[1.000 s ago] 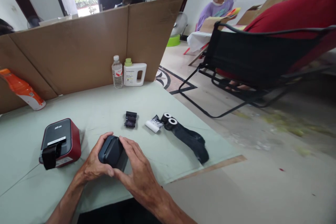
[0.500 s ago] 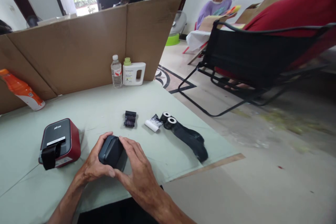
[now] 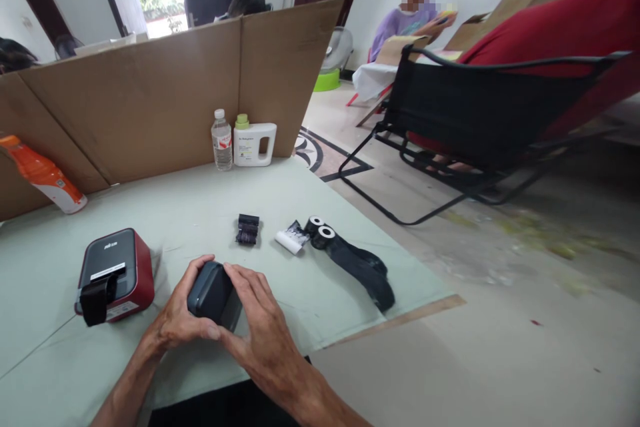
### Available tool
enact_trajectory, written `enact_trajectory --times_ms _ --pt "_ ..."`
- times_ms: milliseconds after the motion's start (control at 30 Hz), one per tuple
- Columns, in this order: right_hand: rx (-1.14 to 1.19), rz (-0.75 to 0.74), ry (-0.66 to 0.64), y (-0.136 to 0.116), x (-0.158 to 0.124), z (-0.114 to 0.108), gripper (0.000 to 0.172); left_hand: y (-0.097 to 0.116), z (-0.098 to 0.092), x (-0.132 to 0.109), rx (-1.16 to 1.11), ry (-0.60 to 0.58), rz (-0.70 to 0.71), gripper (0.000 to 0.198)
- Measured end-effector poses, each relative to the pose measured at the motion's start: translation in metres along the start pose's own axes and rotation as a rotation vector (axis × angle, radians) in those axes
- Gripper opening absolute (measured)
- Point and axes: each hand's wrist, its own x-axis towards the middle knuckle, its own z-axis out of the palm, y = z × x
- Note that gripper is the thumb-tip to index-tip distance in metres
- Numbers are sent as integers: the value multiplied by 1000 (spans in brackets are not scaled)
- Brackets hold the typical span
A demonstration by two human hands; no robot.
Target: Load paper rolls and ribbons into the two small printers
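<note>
A dark blue-grey, box-shaped device with rounded edges [image 3: 213,290] stands on the table between my two hands. My left hand [image 3: 183,310] is wrapped round its left side, fingers at the far edge and thumb along the near side. My right hand [image 3: 263,317] grips the right side, its fingertips on the far top corner and its thumb close to the left thumb. To the left sits a red and black printer-like machine [image 3: 117,273] with a strip of black ribbon [image 3: 95,297] hanging from its front. Beyond my hands lie small dark ribbon rolls [image 3: 247,229].
A white roll [image 3: 290,241] and a long black ribbon [image 3: 360,267] with two white-cored rolls lie at right, near the table edge. A water bottle [image 3: 222,140], a white jug [image 3: 254,143] and an orange bottle [image 3: 45,177] stand by the cardboard screen [image 3: 165,93]. People sit beyond.
The view has tipped up slightly, so everything sits a little lower. Both hands keep their hold on the dark device. The seated person in purple has shifted their hands.
</note>
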Motion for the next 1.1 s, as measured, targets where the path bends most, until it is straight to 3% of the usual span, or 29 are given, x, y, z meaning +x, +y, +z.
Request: enact_trajectory --times_ms 100,367,533,767,933,1100 --pt "4 7 -5 0 3 1 80 8 -3 -2 124 24 -24 117" --pt "-14 74 -77 -10 27 15 82 14 -16 0 317 177 -68 81" --pt "-9 99 -119 -1 32 25 95 6 -32 12 256 247 -75 73" --pt "-67 185 -115 28 11 32 103 -23 -41 36 153 355 -74 65" --pt "-86 205 -146 38 6 36 104 -34 -40 47 297 412 -48 57" --pt "-115 177 -139 41 5 42 103 -32 -38 39 503 404 7 55"
